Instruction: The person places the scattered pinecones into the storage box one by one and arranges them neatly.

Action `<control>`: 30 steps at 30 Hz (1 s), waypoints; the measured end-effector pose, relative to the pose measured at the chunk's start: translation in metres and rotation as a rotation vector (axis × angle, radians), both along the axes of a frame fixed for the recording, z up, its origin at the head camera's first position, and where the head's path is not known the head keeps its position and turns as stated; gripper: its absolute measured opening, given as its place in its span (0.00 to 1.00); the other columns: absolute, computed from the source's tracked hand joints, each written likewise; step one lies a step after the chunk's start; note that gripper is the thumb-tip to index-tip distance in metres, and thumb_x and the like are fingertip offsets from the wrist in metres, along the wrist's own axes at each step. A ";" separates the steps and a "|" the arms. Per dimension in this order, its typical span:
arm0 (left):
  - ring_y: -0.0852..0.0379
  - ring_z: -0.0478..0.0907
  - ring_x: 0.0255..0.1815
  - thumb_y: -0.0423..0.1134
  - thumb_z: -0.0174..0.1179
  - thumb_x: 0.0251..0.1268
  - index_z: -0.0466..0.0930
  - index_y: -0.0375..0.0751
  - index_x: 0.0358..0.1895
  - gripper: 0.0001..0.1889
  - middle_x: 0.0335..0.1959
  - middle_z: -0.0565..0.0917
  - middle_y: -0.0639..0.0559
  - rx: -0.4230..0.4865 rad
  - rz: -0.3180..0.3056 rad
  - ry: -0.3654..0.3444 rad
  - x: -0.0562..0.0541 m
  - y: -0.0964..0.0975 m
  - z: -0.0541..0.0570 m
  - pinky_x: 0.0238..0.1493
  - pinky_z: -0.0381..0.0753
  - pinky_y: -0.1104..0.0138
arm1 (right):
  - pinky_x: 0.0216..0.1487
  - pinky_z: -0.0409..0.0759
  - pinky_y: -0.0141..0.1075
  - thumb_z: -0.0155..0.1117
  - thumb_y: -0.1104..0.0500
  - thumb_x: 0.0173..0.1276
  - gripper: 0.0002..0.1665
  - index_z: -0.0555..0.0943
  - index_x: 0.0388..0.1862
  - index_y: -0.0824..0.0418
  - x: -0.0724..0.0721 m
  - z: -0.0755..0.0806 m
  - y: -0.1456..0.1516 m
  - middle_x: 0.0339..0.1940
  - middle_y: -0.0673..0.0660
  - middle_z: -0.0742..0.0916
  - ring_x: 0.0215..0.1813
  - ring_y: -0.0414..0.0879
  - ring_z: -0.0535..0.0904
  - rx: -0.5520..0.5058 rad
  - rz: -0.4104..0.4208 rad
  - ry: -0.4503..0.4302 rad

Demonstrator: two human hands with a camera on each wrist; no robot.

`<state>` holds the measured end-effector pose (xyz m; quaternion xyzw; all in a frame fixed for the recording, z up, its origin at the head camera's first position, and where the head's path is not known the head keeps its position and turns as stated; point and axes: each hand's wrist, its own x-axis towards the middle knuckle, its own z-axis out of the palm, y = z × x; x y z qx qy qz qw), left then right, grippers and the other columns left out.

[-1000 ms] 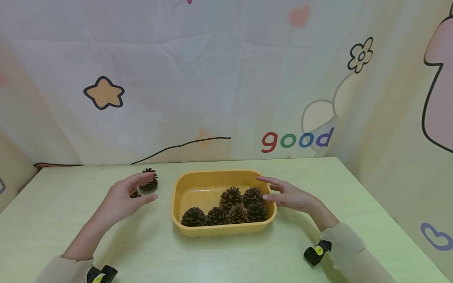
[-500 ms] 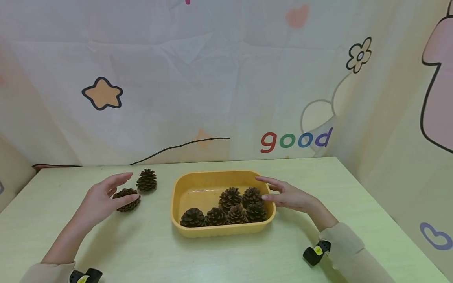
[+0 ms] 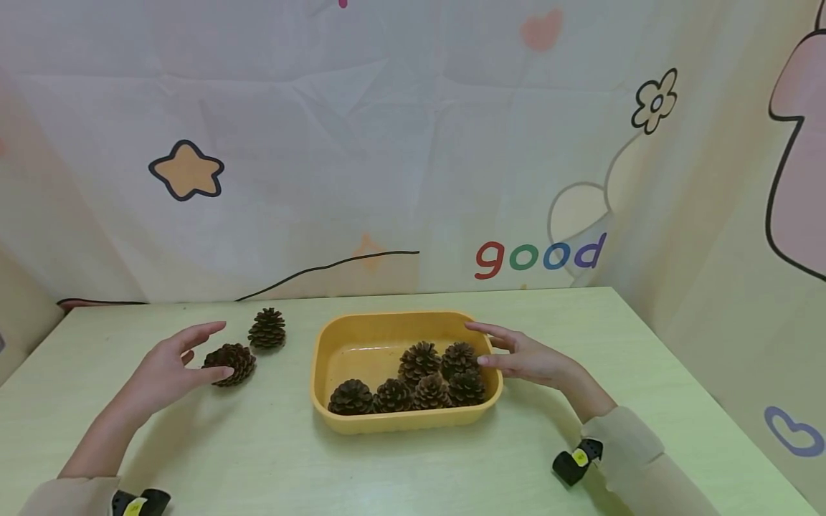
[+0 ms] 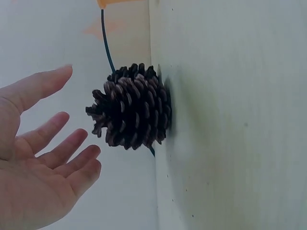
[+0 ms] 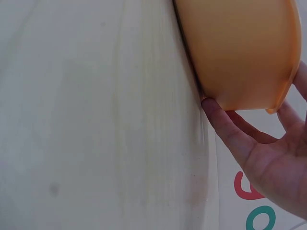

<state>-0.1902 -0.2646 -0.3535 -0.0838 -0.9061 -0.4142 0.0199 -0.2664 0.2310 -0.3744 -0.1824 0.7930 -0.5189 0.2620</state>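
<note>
My left hand reaches with spread fingers beside a brown pine cone lying on the table. In the left wrist view, a gap shows between the fingertips and the pine cone. Just behind that one, a second pine cone stands upright. A yellow plastic tub sits in the middle with several pine cones along its front and right side. At the tub's right end, my right hand holds the wall, thumb at the rim; in the right wrist view its other fingers lie along the outside.
The pale wooden table ends at a printed cloth backdrop behind the tub, with more cloth along the right side. A small black device is strapped on each wrist.
My left hand has moved left and slightly down, uncovering the front pine cone, with its fingers staying spread. The right hand remains at the tub's right end.
</note>
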 end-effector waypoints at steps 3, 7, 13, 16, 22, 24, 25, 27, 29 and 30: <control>0.31 0.54 0.64 0.44 0.67 0.50 0.56 0.35 0.68 0.42 0.65 0.59 0.32 -0.002 -0.013 -0.016 -0.001 -0.003 -0.001 0.61 0.59 0.43 | 0.58 0.69 0.54 0.60 0.54 0.64 0.41 0.53 0.72 0.54 0.000 0.000 0.000 0.73 0.66 0.47 0.70 0.69 0.43 -0.002 0.000 -0.001; 0.29 0.53 0.64 0.43 0.67 0.50 0.56 0.33 0.67 0.42 0.65 0.59 0.31 -0.011 -0.034 -0.046 -0.003 -0.007 -0.004 0.60 0.60 0.42 | 0.58 0.68 0.54 0.60 0.54 0.64 0.41 0.53 0.72 0.54 0.001 0.001 -0.001 0.73 0.66 0.47 0.70 0.69 0.42 0.000 0.002 0.003; 0.28 0.55 0.63 0.43 0.66 0.52 0.56 0.31 0.67 0.41 0.65 0.60 0.30 -0.014 -0.065 -0.089 -0.007 -0.011 -0.011 0.54 0.64 0.40 | 0.58 0.68 0.55 0.60 0.54 0.64 0.41 0.53 0.72 0.54 0.001 0.001 -0.002 0.73 0.66 0.47 0.70 0.69 0.42 0.001 0.005 0.000; 0.29 0.57 0.62 0.43 0.66 0.52 0.57 0.31 0.66 0.40 0.64 0.61 0.30 -0.013 -0.084 -0.100 -0.010 -0.013 -0.014 0.53 0.66 0.40 | 0.58 0.68 0.54 0.60 0.54 0.64 0.41 0.53 0.72 0.53 0.000 0.001 -0.002 0.73 0.65 0.47 0.70 0.68 0.42 0.005 0.003 -0.004; 0.29 0.61 0.60 0.42 0.65 0.54 0.60 0.30 0.64 0.36 0.62 0.63 0.30 -0.046 -0.104 -0.081 -0.013 -0.013 -0.017 0.52 0.69 0.42 | 0.58 0.68 0.54 0.60 0.54 0.65 0.41 0.53 0.72 0.54 0.001 0.002 -0.001 0.73 0.65 0.47 0.70 0.68 0.42 0.005 0.010 0.004; 0.29 0.62 0.60 0.41 0.64 0.55 0.61 0.30 0.63 0.35 0.62 0.64 0.29 -0.051 -0.108 -0.080 -0.013 -0.012 -0.016 0.52 0.69 0.43 | 0.58 0.68 0.54 0.60 0.54 0.65 0.41 0.53 0.72 0.54 0.002 0.002 -0.001 0.73 0.65 0.46 0.70 0.69 0.41 0.006 0.011 0.008; 0.29 0.62 0.60 0.40 0.64 0.55 0.62 0.30 0.63 0.34 0.62 0.64 0.29 -0.054 -0.108 -0.081 -0.014 -0.011 -0.016 0.52 0.69 0.43 | 0.58 0.68 0.54 0.60 0.54 0.65 0.41 0.53 0.72 0.54 0.002 0.002 -0.001 0.73 0.65 0.46 0.70 0.69 0.41 0.010 0.010 0.010; 0.29 0.62 0.59 0.39 0.64 0.55 0.63 0.30 0.62 0.33 0.61 0.64 0.29 -0.060 -0.106 -0.084 -0.014 -0.011 -0.015 0.52 0.70 0.43 | 0.58 0.68 0.54 0.60 0.54 0.64 0.41 0.53 0.72 0.53 0.002 0.002 -0.001 0.73 0.65 0.46 0.70 0.69 0.41 0.014 0.006 0.010; 0.29 0.63 0.59 0.40 0.64 0.55 0.64 0.31 0.62 0.32 0.61 0.64 0.29 -0.071 -0.104 -0.086 -0.015 -0.010 -0.015 0.51 0.70 0.43 | 0.58 0.68 0.54 0.60 0.54 0.64 0.41 0.53 0.72 0.54 0.002 0.002 -0.001 0.73 0.65 0.47 0.70 0.69 0.41 0.013 0.006 0.010; 0.29 0.63 0.59 0.40 0.64 0.55 0.64 0.31 0.62 0.32 0.61 0.65 0.29 -0.076 -0.102 -0.086 -0.015 -0.010 -0.015 0.51 0.70 0.43 | 0.58 0.69 0.54 0.60 0.54 0.64 0.41 0.53 0.72 0.54 0.002 0.001 -0.001 0.73 0.65 0.46 0.70 0.69 0.41 0.011 0.007 0.009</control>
